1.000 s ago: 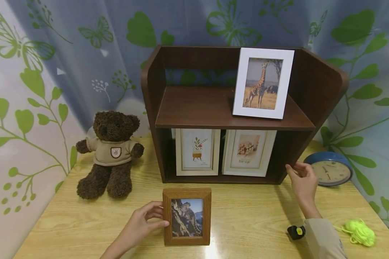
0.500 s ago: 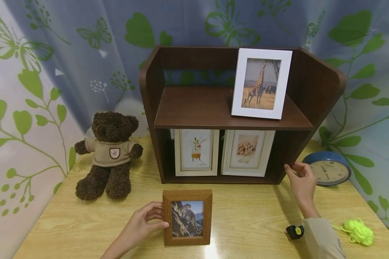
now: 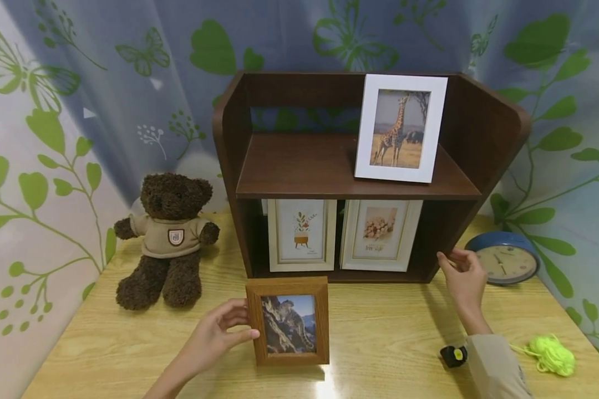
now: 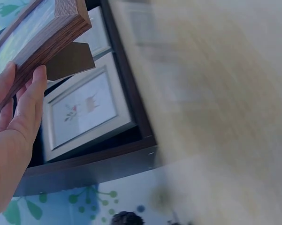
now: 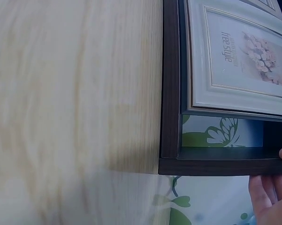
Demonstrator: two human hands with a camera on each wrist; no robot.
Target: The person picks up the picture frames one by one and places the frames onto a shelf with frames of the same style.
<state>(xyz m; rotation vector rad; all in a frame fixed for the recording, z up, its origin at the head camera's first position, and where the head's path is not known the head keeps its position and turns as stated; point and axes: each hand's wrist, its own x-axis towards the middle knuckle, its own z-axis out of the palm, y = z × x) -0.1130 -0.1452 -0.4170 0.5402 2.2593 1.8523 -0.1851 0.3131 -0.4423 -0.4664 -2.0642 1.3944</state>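
My left hand [image 3: 212, 339] grips the left side of a brown wooden picture frame [image 3: 321, 321] with a photo of a spotted big cat on rocks. The frame is nearly upright, just above the table in front of the shelf. Its back stand [image 4: 72, 61] sticks out in the left wrist view. My right hand [image 3: 465, 282] pinches the right side panel of the dark brown shelf [image 3: 299, 160], the thumb inside and the fingers outside, as the right wrist view shows. A white picture frame [image 3: 367, 133] with a giraffe photo stands on the upper board, toward the right.
Two cream picture frames, one with a plant drawing [image 3: 301, 233] and one with flowers [image 3: 379, 233], stand in the lower compartment. A teddy bear [image 3: 172, 238] sits at the left. Right of the shelf are a blue clock [image 3: 509, 260], a black object [image 3: 453, 356] and green yarn [image 3: 553, 356].
My left hand has raised the brown picture frame a little off the table, toward the shelf. My right hand stays on the shelf's side panel.
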